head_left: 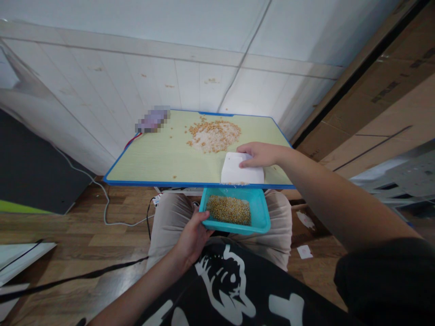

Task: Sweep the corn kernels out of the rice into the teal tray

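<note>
My right hand (pixel 260 154) grips a white flat scraper (pixel 238 168) and holds it against the board's near edge. Pale grains gather along the scraper's lower edge, and a few drop below it. Under that edge, my left hand (pixel 195 228) holds a turquoise plastic tray (pixel 260 217) by its left side, thumb over the rim. Yellow beans or kernels (pixel 229 210) mixed with some pale grains lie in the tray. Farther back on the board is a spread pile of white grains and yellow kernels (pixel 214 136).
The pale green board (pixel 149 160) has a blue rim and stands against a white panelled wall. A blurred object with a red cord (pixel 131 141) lies at its back left corner. Cardboard boxes (pixel 360 108) stand at right. A white cable (pixel 107 203) runs over the floor at left.
</note>
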`<state>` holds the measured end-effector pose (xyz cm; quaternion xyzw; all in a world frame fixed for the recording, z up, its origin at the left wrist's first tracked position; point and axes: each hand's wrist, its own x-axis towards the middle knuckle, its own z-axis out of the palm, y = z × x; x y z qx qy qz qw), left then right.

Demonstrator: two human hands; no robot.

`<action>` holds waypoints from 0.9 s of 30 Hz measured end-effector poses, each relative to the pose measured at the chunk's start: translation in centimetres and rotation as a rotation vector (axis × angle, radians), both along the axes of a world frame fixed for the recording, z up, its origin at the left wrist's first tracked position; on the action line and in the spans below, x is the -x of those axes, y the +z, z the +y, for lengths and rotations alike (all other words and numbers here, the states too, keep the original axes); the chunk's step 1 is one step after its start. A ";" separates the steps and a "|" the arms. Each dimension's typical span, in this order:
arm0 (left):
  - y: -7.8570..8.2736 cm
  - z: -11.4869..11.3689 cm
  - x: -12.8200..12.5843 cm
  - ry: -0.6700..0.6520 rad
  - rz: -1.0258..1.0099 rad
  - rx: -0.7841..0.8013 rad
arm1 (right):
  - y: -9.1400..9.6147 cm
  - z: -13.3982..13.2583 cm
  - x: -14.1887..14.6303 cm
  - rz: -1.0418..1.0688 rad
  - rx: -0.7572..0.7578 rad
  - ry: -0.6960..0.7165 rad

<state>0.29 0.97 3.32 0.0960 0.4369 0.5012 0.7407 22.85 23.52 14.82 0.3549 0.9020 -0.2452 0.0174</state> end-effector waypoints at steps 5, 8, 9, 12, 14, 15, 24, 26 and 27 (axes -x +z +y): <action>-0.1 0.0 0.0 0.004 0.007 0.000 | 0.2 -0.2 0.1 -0.001 0.003 -0.004; -0.2 0.0 0.0 -0.002 0.015 0.005 | 0.3 -0.2 0.1 0.000 0.005 -0.004; -0.2 0.0 0.0 -0.004 0.015 0.002 | 0.3 -0.2 0.1 0.001 0.006 -0.001; -0.2 0.0 0.0 -0.002 0.010 -0.015 | 0.2 -0.2 0.1 0.003 -0.001 0.006; -0.3 -0.1 0.0 0.004 0.006 -0.015 | 0.2 -0.2 0.1 0.002 -0.008 0.008; -0.3 -0.1 0.0 0.006 0.003 -0.013 | 0.3 -0.2 0.1 0.000 -0.011 0.008; 0.0 0.0 -0.1 0.005 0.005 0.006 | 0.8 -1.1 0.8 -0.055 -0.023 0.024; 0.1 0.0 0.0 0.000 0.010 0.008 | 1.1 -1.2 0.8 -0.051 -0.040 0.019; 0.1 0.0 0.0 -0.002 0.011 0.006 | 1.2 -1.1 0.8 -0.043 -0.049 0.015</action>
